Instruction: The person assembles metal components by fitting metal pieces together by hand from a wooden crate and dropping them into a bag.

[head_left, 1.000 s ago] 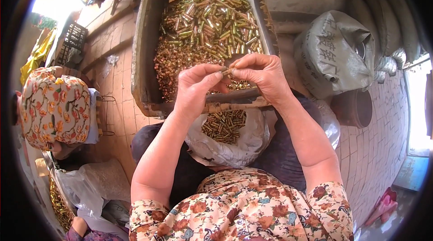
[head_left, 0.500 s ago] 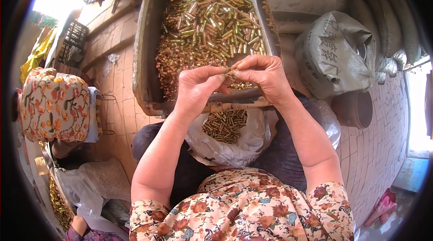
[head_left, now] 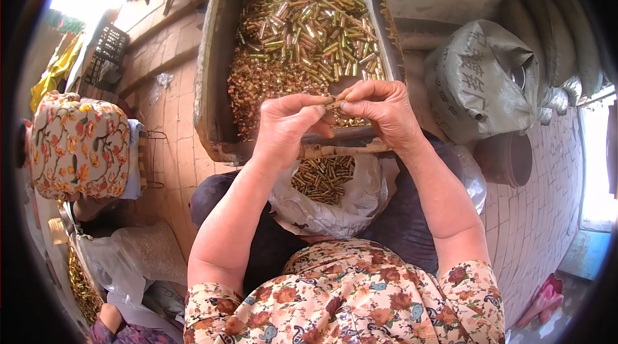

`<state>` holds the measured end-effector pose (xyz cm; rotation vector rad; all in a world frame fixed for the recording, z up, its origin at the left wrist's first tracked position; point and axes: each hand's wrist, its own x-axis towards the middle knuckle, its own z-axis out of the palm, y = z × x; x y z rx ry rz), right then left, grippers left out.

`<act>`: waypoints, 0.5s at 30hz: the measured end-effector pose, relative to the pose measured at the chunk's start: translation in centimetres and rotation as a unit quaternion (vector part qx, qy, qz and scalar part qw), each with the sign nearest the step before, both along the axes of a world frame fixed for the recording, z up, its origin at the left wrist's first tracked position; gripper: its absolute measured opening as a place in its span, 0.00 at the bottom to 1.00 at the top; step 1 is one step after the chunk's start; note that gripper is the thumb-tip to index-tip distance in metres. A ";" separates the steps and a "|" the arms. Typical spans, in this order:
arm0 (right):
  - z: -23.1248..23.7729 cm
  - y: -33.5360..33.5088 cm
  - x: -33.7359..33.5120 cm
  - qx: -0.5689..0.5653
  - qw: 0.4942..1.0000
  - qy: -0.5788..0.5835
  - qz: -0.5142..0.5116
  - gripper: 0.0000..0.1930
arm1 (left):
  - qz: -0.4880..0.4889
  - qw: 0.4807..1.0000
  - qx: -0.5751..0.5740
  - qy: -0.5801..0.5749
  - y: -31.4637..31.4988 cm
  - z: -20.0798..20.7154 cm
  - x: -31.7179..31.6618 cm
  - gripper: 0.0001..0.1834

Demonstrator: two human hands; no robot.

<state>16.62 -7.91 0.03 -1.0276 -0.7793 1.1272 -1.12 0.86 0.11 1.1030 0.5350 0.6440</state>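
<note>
The left hand and right hand pinch a small metal piece between their fingertips, close to the near edge of a deep wooden box. Brass-coloured tubes lie toward its far edge; small coppery bits fill its near left corner. Before the near edge, an open white sack holds short metal tubes.

Tubes in tray, bag between person's legs.
</note>
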 end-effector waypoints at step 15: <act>1.0 -0.6 -0.9 0.080 0.979 -0.177 -0.054 0.06 | 0.018 0.998 -0.056 0.002 -0.3 0.7 0.2 0.08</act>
